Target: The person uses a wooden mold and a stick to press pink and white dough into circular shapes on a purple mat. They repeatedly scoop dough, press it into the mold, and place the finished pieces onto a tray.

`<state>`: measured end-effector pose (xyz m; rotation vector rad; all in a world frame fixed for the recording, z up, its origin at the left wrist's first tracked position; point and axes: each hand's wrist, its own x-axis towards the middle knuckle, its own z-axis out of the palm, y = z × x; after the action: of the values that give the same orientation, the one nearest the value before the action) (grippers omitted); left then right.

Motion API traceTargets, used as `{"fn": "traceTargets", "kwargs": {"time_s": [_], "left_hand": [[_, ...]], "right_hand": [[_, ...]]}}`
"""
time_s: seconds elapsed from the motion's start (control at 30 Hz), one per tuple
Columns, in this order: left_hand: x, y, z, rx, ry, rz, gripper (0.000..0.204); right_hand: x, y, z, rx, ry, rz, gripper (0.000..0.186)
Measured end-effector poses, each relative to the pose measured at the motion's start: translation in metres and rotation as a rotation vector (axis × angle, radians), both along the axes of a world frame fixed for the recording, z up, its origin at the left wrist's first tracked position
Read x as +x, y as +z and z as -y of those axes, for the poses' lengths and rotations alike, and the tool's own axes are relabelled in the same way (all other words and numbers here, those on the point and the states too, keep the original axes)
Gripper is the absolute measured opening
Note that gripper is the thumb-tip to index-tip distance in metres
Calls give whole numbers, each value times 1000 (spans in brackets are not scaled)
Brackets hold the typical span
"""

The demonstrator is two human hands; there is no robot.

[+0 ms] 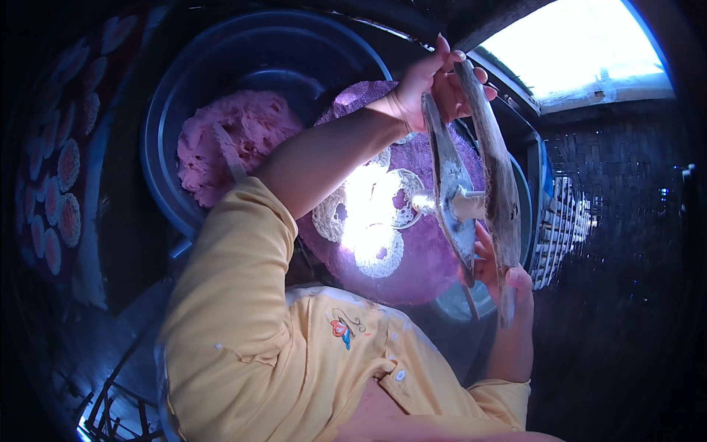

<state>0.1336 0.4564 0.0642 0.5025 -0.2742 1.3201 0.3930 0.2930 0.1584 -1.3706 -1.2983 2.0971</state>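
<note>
A weathered wooden press [497,177] with two long arms and a pale cylinder between them is held over a round purple cloth-covered surface [434,272]. My left hand [445,85] is closed around its far end, thumb pointing up. Lower down, my right hand [504,276] grips the near ends of the wooden arms; some of its fingers are hidden behind them. On the purple cloth, to the left of the press, lie several lacy pale rings [383,258] of thin strands. Strong light washes out the middle of them.
A big blue basin [152,140] at the far left holds pink dough [236,140] with a flat stick-like tool in it. Several round pink lacy pieces [68,166] lie at the left edge. A pale bowl [468,302] and a woven basket [556,236] are on the right, near a dark woven wall [626,169].
</note>
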Motion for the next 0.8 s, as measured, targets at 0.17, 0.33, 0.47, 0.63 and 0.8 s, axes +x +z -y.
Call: {"fn": "traceTargets", "kwargs": {"time_s": [0.17, 0.33, 0.47, 0.63, 0.8], "left_hand": [[-3, -10, 18, -43, -111, 39, 36], [-31, -12, 23, 48, -138, 31, 45], [-57, 14, 16, 130, -40, -96, 55], [-83, 46, 37, 140, 43, -482, 59], [-49, 33, 92, 410, 743, -1691, 50]], "right_hand": [[6, -9, 10, -76, 23, -44, 110], [-14, -24, 18, -116, 17, -109, 113], [-35, -22, 8, 0, 52, -171, 112], [-53, -1, 5, 310, -103, -132, 85], [-82, -18, -9, 369, 64, -450, 75]]}}
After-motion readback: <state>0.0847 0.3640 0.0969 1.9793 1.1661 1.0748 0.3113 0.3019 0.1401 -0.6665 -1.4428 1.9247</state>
